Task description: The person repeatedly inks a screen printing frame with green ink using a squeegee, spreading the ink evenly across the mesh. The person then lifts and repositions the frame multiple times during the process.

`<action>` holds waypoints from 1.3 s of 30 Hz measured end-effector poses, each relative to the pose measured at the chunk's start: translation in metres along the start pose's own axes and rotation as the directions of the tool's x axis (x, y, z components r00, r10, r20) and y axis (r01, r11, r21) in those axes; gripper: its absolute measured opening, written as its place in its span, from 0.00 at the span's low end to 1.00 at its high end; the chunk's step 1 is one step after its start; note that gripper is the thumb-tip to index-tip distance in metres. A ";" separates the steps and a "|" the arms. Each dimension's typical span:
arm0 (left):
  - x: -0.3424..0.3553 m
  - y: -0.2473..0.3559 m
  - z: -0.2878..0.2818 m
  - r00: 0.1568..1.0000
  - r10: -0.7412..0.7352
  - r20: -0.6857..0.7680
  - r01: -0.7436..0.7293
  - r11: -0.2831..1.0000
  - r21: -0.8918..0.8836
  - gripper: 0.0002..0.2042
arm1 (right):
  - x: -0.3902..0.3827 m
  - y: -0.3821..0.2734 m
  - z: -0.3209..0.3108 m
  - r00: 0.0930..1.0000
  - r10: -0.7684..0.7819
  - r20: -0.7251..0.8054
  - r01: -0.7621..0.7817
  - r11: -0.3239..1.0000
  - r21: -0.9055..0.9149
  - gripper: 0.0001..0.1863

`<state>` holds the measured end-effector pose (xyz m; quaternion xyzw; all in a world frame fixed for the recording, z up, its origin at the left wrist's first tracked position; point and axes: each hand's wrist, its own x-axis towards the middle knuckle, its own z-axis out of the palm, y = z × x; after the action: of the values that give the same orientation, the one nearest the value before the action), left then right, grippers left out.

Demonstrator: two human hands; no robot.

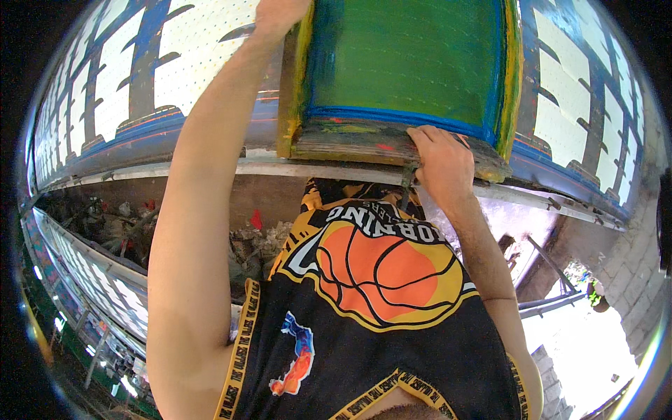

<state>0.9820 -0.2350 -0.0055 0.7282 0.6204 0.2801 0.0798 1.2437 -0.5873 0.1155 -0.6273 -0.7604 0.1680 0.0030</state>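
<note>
A screen-printing frame (402,63) with green mesh, blue inner borders and paint-stained wooden edges lies across the long printing table. My left hand (280,14) is at the top edge of the view beside the frame's upper left side; its fingers are cut off or hidden. My right hand (442,164) grips the near wooden bar (350,143) toward its right end, fingers bent over the top. The green mesh hides whatever lies under it.
White cut pieces (560,105) lie in rows along the table on both sides. A metal rail (259,166) runs along its near edge. Below are clutter (126,231), another row of pieces at lower left and a paved floor (626,315) at right.
</note>
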 end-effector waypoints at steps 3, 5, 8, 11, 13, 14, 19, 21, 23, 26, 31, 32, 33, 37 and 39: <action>-0.006 0.005 0.003 0.995 0.086 -0.056 -0.084 0.995 0.049 0.15 | 0.005 -0.004 -0.007 0.999 0.038 -0.034 -0.036 0.999 0.031 0.30; -0.009 0.007 0.004 0.994 0.078 -0.079 -0.076 0.996 0.036 0.14 | 0.006 -0.003 -0.017 0.997 0.072 -0.016 -0.072 0.997 0.036 0.29; -0.011 0.009 0.004 0.990 0.089 -0.105 -0.085 0.995 0.047 0.14 | 0.002 -0.007 -0.031 0.995 0.100 0.007 -0.100 0.993 0.054 0.28; -0.010 0.010 0.003 0.979 0.145 -0.145 -0.138 0.989 0.058 0.14 | 0.004 -0.010 -0.038 0.998 0.050 -0.048 -0.049 0.998 0.029 0.28; -0.008 0.011 0.003 0.979 0.149 -0.140 -0.143 0.988 0.053 0.14 | 0.010 -0.010 -0.037 0.998 0.055 -0.039 -0.054 0.998 0.031 0.28; -0.008 0.012 0.002 0.984 0.130 -0.122 -0.125 0.991 0.049 0.14 | 0.014 -0.007 -0.036 0.998 0.042 -0.054 -0.040 0.999 0.033 0.28; -0.008 0.014 0.001 0.993 0.084 -0.082 -0.080 0.996 0.043 0.15 | 0.022 0.004 -0.013 0.995 0.096 -0.003 -0.096 0.995 -0.014 0.30; -0.006 0.013 0.002 0.996 0.063 -0.056 -0.061 0.998 0.034 0.15 | 0.021 0.005 -0.004 0.995 0.096 -0.025 -0.097 0.995 -0.022 0.31; -0.004 0.011 0.005 1.000 0.001 -0.020 -0.002 0.998 -0.058 0.15 | 0.019 0.005 0.003 0.993 0.090 -0.082 -0.093 0.995 -0.026 0.32; 0.000 0.006 0.006 0.999 0.015 -0.037 -0.019 0.993 -0.114 0.17 | 0.025 0.006 0.007 0.985 0.112 -0.130 -0.117 0.992 -0.035 0.32; 0.003 0.009 -0.010 0.962 -0.190 0.195 0.221 0.963 -0.153 0.24 | 0.091 0.032 -0.004 0.970 0.075 -0.229 -0.106 0.987 -0.124 0.27; 0.003 0.012 -0.014 0.958 -0.206 0.200 0.237 0.960 -0.147 0.24 | 0.112 0.041 -0.009 0.965 0.067 -0.254 -0.104 0.985 -0.138 0.25; 0.003 0.015 -0.018 0.955 -0.219 0.201 0.249 0.959 -0.138 0.24 | 0.133 0.049 -0.014 0.964 0.083 -0.252 -0.123 0.981 -0.147 0.23; 0.001 0.027 -0.029 0.947 -0.247 0.208 0.267 0.961 -0.077 0.22 | 0.215 0.087 -0.042 0.971 0.066 -0.229 -0.108 0.978 -0.179 0.23; 0.000 0.030 -0.030 0.944 -0.257 0.208 0.276 0.959 -0.064 0.22 | 0.258 0.108 -0.053 0.970 0.042 -0.241 -0.095 0.973 -0.211 0.21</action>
<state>0.9927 -0.2491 0.0335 0.6572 0.6886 0.2217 0.2117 1.3028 -0.3104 0.0844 -0.6654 -0.7463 0.0068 0.0173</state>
